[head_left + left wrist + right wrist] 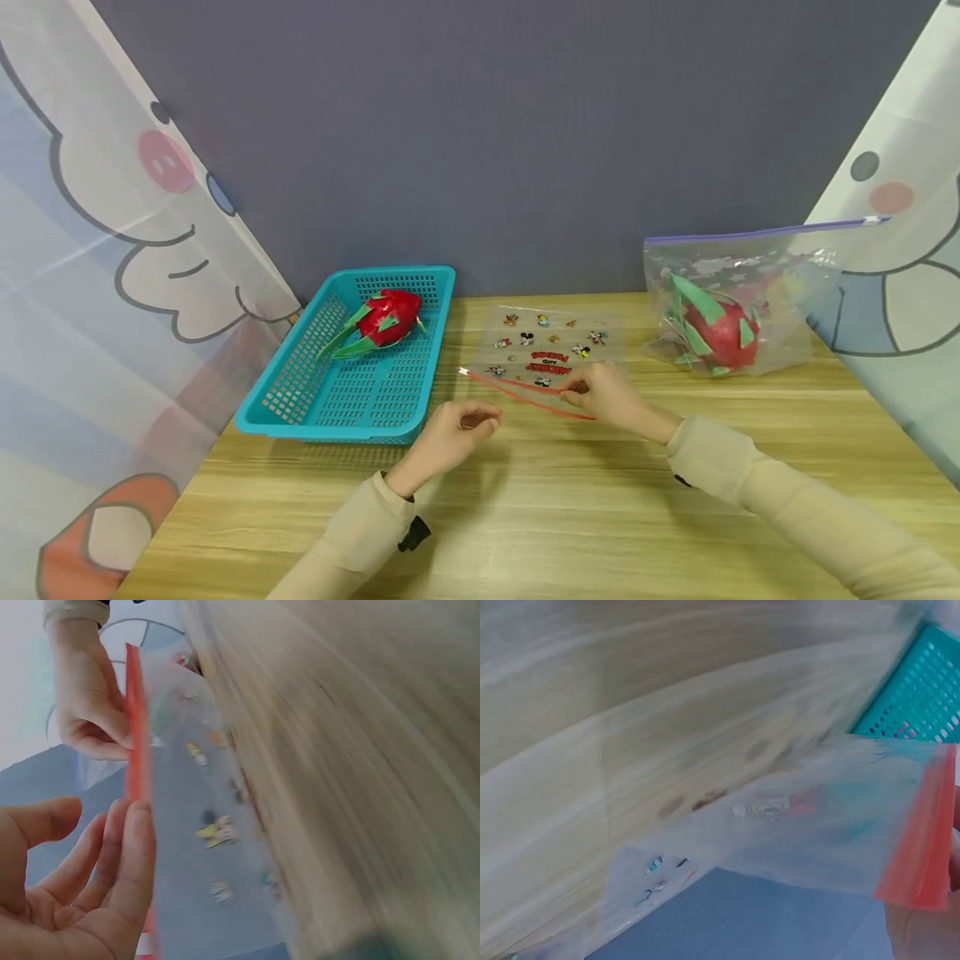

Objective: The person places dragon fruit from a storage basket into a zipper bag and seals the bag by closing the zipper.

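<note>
Red-zip Mickey bag [543, 350], head view: sits just right of the turquoise basket [322, 433], white slider [463, 372] at the end nearest it, 2 red zip edges bowed apart.
Right hand [606, 396]: pinches 1 zip edge at the end farther from the basket, presumably to part the mouth.
Left hand [450, 437]: curves loosely just beside the basket, thumb and fingers a narrow gap apart, no grip visible.
Red dragon fruit [390, 319]: lies inside the basket, toward the back.
Purple-zip bag [765, 232]: stands well right of the basket, probably steadied by 1 bagged dragon fruit [723, 337].
Left wrist view: shows left fingertips against or before the red strip, contact hard to tell; prints blurred.
Right wrist view: cuts off most of the right hand and basket.
</note>
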Tool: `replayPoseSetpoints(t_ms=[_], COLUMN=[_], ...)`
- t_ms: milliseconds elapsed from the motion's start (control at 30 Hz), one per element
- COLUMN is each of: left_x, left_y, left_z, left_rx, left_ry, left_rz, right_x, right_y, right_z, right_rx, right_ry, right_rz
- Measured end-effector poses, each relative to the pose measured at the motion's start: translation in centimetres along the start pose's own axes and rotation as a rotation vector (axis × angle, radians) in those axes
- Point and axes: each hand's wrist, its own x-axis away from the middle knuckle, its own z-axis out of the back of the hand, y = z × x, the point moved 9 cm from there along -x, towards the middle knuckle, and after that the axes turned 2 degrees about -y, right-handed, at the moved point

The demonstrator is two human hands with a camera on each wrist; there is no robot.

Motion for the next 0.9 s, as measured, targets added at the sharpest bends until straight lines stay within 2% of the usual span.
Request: replayPoseSetpoints(t_ms=[200,367,500,567,700,767,800,900], left_x=[-3.3,-5.3,-6.1,-6.2,-6.5,-6.7,-6.9,-7.0], left_y=[-1.3,-1.5,-1.5,-1.2,-1.4,-1.5,-1.8,-1.3], left_z=[-0.2,-0.8,-0.8,-0.8,-1.1,-1.2,-1.2,-1.0], left_rx=[0.133,0.324,0.450,0.513,0.634,0.673,0.686,0.693], left_ry=[0.062,0.148,0.227,0.247,0.288,0.318,0.337,0.383], left_rz=[0.078,0.143,0.162,0.166,0.215,0.225,0.220,0.189], right_x=[-0.3,-0.5,-0.6,-0.6,-0.8,-0.9,-1.0,-1.1], right_y=[0.0,-0.6,-0.7,-0.7,-0.7,-0.8,-0.9,-1.5], right_z=[0.7,1.2,1.4,1.5,1.9,2.3,2.5,3.2], right_rx=[-0.037,-0.016,-0.026,-0.035,-0.026,0.003,0.020,0.089], right_ry=[0.021,0.063,0.087,0.098,0.123,0.143,0.150,0.180], right_rz=[-0.066,-0.058,-0.068,-0.075,-0.067,-0.059,-0.056,-0.042])
